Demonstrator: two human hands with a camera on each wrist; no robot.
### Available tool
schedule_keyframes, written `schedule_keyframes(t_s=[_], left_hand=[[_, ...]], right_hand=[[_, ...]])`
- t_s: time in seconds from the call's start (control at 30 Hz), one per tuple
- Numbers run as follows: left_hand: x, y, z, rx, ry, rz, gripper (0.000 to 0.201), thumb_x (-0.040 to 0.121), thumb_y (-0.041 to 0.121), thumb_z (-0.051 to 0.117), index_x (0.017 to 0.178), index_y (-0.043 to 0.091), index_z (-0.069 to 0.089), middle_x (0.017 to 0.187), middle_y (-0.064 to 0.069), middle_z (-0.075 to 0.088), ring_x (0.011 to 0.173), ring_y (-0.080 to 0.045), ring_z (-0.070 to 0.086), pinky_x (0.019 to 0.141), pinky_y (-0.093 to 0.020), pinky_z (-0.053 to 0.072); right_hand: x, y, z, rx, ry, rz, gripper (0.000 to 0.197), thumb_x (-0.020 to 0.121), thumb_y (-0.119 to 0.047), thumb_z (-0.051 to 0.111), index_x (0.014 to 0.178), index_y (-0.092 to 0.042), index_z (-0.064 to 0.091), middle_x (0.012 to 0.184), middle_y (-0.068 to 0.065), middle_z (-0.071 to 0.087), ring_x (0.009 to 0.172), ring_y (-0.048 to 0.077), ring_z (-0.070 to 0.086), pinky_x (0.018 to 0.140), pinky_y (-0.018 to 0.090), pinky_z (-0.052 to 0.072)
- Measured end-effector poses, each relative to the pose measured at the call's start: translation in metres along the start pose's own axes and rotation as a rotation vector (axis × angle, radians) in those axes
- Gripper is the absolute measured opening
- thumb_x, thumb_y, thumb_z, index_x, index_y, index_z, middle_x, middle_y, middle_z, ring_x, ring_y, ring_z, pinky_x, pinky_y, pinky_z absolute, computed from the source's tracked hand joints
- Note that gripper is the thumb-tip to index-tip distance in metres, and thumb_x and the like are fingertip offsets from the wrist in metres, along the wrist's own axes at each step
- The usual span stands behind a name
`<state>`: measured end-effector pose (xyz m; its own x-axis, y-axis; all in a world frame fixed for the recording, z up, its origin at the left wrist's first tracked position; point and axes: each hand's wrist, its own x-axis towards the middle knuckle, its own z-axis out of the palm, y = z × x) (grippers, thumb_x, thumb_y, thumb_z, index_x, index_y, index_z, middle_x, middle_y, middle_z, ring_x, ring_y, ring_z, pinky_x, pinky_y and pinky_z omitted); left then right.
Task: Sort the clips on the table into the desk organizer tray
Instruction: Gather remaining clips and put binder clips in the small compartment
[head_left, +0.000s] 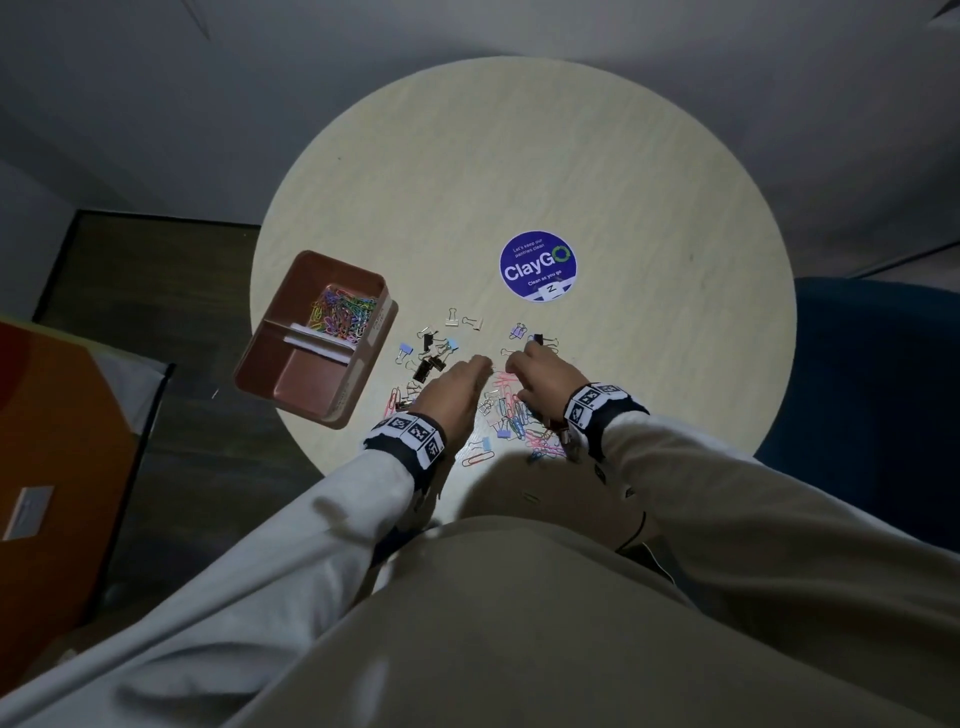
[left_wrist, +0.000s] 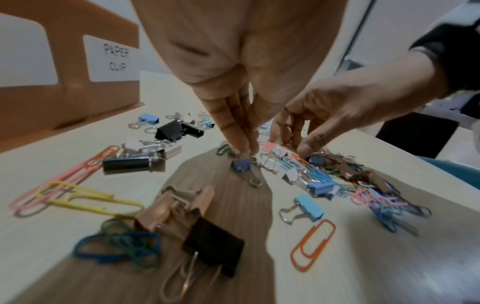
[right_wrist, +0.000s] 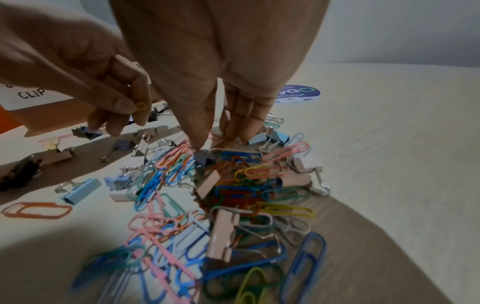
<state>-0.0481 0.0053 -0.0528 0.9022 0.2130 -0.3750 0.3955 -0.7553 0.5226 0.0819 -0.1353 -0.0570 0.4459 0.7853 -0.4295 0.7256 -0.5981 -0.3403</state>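
A mixed pile of coloured paper clips and small binder clips (head_left: 514, 421) (right_wrist: 233, 181) lies on the round table near its front edge. More binder clips (head_left: 430, 358) (left_wrist: 171, 129) are scattered to the pile's left. My left hand (head_left: 483, 364) (left_wrist: 241, 151) hovers at the pile's left edge and pinches a small yellow paper clip (right_wrist: 140, 107) between thumb and finger. My right hand (head_left: 514, 364) (right_wrist: 218, 142) reaches down into the pile; its thumb and fingertips touch clips with a gap between them. The brown organizer tray (head_left: 304, 382) stands at the left; its far compartment holds coloured paper clips (head_left: 340, 312).
The tray's side wall (left_wrist: 78, 102) bears a label reading PAPER CLIP. A round blue ClayGo sticker (head_left: 538, 265) lies beyond the clips. The tray overhangs the table's left edge (head_left: 270, 395). A blue chair (head_left: 872, 395) stands at the right, an orange object (head_left: 52, 467) at the left.
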Motion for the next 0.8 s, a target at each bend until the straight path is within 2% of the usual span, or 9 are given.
schedule_keyframes(t_s=[0.07, 0.17, 0.3, 0.37, 0.47, 0.5, 0.57, 0.63, 0.8], left_hand=[[-0.003, 0.005, 0.001, 0.017, -0.077, 0.054, 0.046, 0.094, 0.010, 0.050, 0.131, 0.035, 0.041, 0.107, -0.007, 0.051, 0.084, -0.034, 0.060, 0.074, -0.047, 0.053], [-0.008, 0.011, 0.000, 0.040, -0.156, 0.021, 0.021, 0.101, 0.034, 0.044, 0.118, 0.026, 0.054, 0.103, -0.008, 0.050, 0.087, -0.032, 0.057, 0.078, -0.044, 0.050], [-0.014, -0.001, 0.000, 0.141, -0.104, 0.040, 0.040, 0.100, 0.048, 0.041, 0.110, 0.012, 0.052, 0.094, -0.011, 0.054, 0.087, -0.033, 0.059, 0.072, -0.039, 0.042], [-0.016, -0.010, -0.001, 0.170, -0.085, 0.034, 0.039, 0.100, 0.049, 0.041, 0.113, 0.013, 0.052, 0.098, -0.014, 0.057, 0.090, -0.033, 0.058, 0.072, -0.039, 0.042], [-0.018, -0.020, -0.006, 0.139, -0.065, -0.073, 0.040, 0.096, 0.054, 0.043, 0.106, 0.016, 0.050, 0.091, -0.011, 0.058, 0.082, -0.032, 0.059, 0.066, -0.037, 0.040], [-0.017, -0.023, -0.007, 0.127, -0.076, -0.103, 0.035, 0.097, 0.051, 0.044, 0.109, 0.018, 0.050, 0.094, -0.010, 0.058, 0.084, -0.033, 0.060, 0.067, -0.037, 0.042], [-0.019, -0.030, -0.011, 0.168, -0.120, -0.114, 0.028, 0.099, 0.028, 0.049, 0.127, 0.023, 0.050, 0.113, -0.011, 0.053, 0.092, -0.035, 0.058, 0.075, -0.041, 0.049], [-0.020, -0.032, -0.014, 0.214, -0.101, -0.091, 0.046, 0.091, 0.005, 0.052, 0.134, 0.020, 0.047, 0.122, -0.011, 0.046, 0.096, -0.034, 0.056, 0.079, -0.043, 0.052], [-0.014, -0.023, -0.019, 0.124, 0.009, -0.015, 0.018, 0.088, -0.002, 0.044, 0.099, 0.010, 0.049, 0.103, -0.010, 0.046, 0.082, -0.028, 0.050, 0.064, -0.032, 0.037]], right_hand=[[-0.005, 0.004, 0.000, 0.043, 0.014, 0.002, 0.037, 0.088, -0.016, 0.065, 0.122, -0.012, 0.052, 0.118, 0.011, 0.048, 0.107, 0.030, 0.051, 0.079, 0.033, 0.041], [-0.015, 0.007, 0.002, 0.076, 0.042, 0.013, 0.033, 0.087, -0.021, 0.067, 0.116, -0.012, 0.054, 0.114, 0.009, 0.050, 0.105, 0.028, 0.052, 0.078, 0.035, 0.044], [-0.028, 0.002, 0.011, 0.087, 0.042, 0.033, 0.035, 0.083, -0.030, 0.071, 0.109, -0.015, 0.053, 0.109, 0.005, 0.051, 0.097, 0.025, 0.053, 0.069, 0.031, 0.040], [-0.031, -0.001, 0.016, 0.083, 0.025, 0.050, 0.037, 0.082, -0.034, 0.072, 0.108, -0.017, 0.051, 0.108, 0.004, 0.051, 0.096, 0.024, 0.052, 0.067, 0.030, 0.037], [-0.036, -0.007, 0.022, 0.077, 0.015, 0.085, 0.037, 0.084, -0.035, 0.069, 0.108, -0.015, 0.049, 0.109, 0.006, 0.051, 0.097, 0.027, 0.054, 0.069, 0.034, 0.041], [-0.037, -0.009, 0.024, 0.076, 0.025, 0.099, 0.037, 0.086, -0.035, 0.067, 0.109, -0.013, 0.049, 0.109, 0.007, 0.052, 0.097, 0.029, 0.054, 0.071, 0.035, 0.043], [-0.038, -0.015, 0.024, 0.062, 0.059, 0.127, 0.037, 0.089, -0.036, 0.064, 0.111, -0.011, 0.048, 0.110, 0.009, 0.053, 0.096, 0.031, 0.056, 0.071, 0.037, 0.045], [-0.039, -0.022, 0.024, 0.052, 0.080, 0.163, 0.042, 0.090, -0.039, 0.062, 0.116, -0.009, 0.046, 0.112, 0.011, 0.053, 0.097, 0.032, 0.057, 0.069, 0.036, 0.042], [-0.034, -0.039, 0.025, 0.057, 0.062, 0.289, 0.055, 0.089, -0.043, 0.064, 0.125, -0.007, 0.042, 0.119, 0.013, 0.051, 0.104, 0.032, 0.058, 0.073, 0.037, 0.046]])
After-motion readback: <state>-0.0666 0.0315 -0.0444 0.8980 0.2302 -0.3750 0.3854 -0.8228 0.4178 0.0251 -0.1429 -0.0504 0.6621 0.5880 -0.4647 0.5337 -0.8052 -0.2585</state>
